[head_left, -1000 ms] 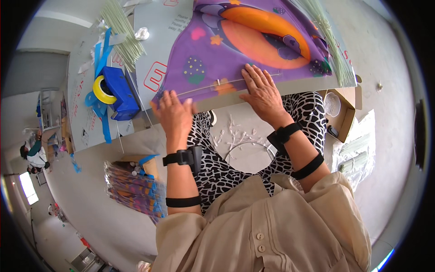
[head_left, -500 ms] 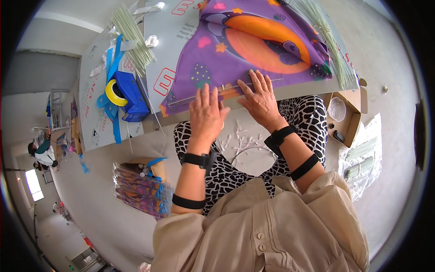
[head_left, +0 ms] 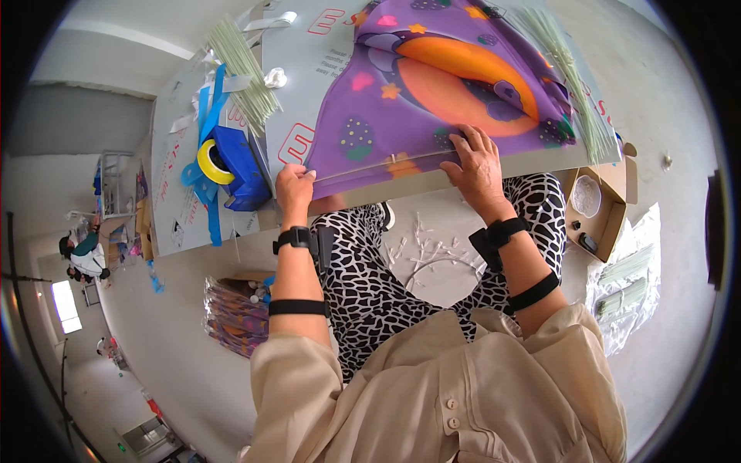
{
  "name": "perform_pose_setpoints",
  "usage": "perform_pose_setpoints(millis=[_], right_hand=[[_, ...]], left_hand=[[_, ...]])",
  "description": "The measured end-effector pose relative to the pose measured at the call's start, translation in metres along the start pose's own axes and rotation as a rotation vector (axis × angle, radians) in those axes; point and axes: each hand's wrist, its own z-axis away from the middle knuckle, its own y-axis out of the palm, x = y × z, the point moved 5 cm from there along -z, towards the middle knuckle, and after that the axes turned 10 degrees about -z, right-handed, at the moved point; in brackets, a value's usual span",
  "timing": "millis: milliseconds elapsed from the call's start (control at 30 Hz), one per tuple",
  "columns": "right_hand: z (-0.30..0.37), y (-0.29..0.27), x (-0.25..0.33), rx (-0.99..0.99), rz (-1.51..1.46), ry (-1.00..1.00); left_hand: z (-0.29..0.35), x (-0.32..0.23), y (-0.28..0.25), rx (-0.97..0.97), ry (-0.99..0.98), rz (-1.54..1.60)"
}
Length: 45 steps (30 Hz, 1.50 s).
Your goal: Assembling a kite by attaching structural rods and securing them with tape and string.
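Observation:
A purple printed cloth with orange shapes, stars and strawberries lies on the board-topped table in front of me. A thin pale rod runs along its near edge. My left hand is closed at the cloth's near left corner, thumb and fingers pinching the edge by the rod's end; the fingers hide exactly what is between them. My right hand rests on the near edge farther right, fingers bent over the cloth and thumb apart, holding nothing visible.
A blue tape dispenser with yellow tape stands left on the table, near blue strips. Bundles of pale rods lie at both sides. An open cardboard box sits right; wrapped purple packets lie on the floor left.
My left hand has moved left to the cloth's corner and closed on it. My right hand has shifted slightly right and its fingers have bent. The view has shifted a little.

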Motion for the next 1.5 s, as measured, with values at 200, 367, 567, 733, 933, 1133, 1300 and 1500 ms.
perform_pose_setpoints(millis=[200,367,567,733,933,1133,1300,1500], right_hand=[[-0.004,-0.005,0.002,0.046,-0.004,-0.012],[-0.003,-0.005,-0.002,0.021,0.001,-0.031],[-0.009,-0.011,-0.003,0.051,-0.024,-0.079],[-0.02,-0.012,-0.015,-0.004,0.108,-0.215],[-0.076,-0.031,-0.029,0.016,-0.263,-0.029],[-0.148,-0.07,-0.086,-0.151,-0.222,0.277],[-0.174,-0.078,-0.134,-0.211,-0.09,0.535],[-0.176,-0.09,-0.164,-0.291,-0.053,0.513]], left_hand=[[-0.021,0.006,0.0,0.02,-0.024,-0.005],[-0.018,-0.006,-0.002,0.06,0.033,-0.091],[-0.012,-0.017,-0.029,0.182,-0.082,0.245],[-0.017,-0.026,-0.05,0.068,0.011,0.443],[0.021,-0.02,-0.078,-0.666,0.073,0.38],[0.082,-0.101,-0.059,-0.689,0.605,-0.105],[0.091,-0.146,-0.006,-0.267,0.779,-0.202],[0.099,-0.194,0.039,-0.092,1.141,-0.633]])
